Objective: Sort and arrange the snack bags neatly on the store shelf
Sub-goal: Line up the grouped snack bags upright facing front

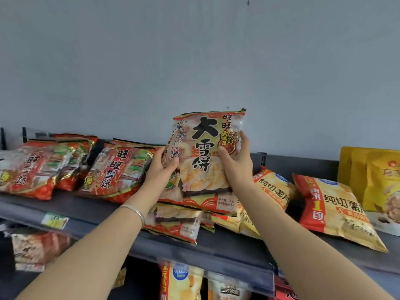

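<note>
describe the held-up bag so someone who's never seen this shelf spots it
On the dark grey shelf, look at the middle. The cream-and-gold plastic rice cracker bag with big black characters is gripped by the left hand and right hand. It is upright; its lookalikes beneath lie flat.

A snack bag point(205, 152) stands upright over the middle of the shelf point(91, 204), between two hands.
The left hand point(161, 167) grips its left edge, the right hand point(236, 163) its right edge. Under it lies a flat stack point(173, 224) of bags. Leaning bags point(116, 172) sit to the left, chip bags point(337, 208) to the right, standing pouches point(376, 178) at far right, lower bags point(184, 282) on the tier beneath.
</note>
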A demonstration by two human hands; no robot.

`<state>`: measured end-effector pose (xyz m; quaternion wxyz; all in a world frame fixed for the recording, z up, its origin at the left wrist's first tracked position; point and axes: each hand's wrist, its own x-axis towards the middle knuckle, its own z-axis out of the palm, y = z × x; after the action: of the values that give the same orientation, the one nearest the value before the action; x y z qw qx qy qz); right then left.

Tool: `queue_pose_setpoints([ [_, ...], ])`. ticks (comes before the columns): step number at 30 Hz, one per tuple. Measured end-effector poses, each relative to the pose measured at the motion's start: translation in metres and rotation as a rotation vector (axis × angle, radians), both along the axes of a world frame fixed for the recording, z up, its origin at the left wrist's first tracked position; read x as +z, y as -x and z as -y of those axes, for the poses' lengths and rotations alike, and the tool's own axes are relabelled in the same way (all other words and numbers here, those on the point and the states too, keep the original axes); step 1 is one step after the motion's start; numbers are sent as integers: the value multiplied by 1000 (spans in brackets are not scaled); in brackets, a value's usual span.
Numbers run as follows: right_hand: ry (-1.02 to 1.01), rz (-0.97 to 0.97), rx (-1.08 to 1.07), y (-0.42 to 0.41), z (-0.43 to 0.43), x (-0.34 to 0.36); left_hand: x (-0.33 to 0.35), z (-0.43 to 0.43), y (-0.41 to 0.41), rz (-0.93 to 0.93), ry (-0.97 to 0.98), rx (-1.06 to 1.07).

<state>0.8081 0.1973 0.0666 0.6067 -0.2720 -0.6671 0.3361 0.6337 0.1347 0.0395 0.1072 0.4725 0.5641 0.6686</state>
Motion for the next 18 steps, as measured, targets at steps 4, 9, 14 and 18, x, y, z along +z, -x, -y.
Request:
queue_pose_setpoints([
  [4,-12,60,-10,69,7,-16,-17,11,64,-12,16,68],
  [9,-28,152,-65,120,17,-35,-40,10,117,-123,63,150],
  [14,-318,889,-370,141,8,-83,-80,-2,116,-453,403,305],
  [18,-405,966,-439,146,3,-102,-108,-9,104,-616,472,356],
])
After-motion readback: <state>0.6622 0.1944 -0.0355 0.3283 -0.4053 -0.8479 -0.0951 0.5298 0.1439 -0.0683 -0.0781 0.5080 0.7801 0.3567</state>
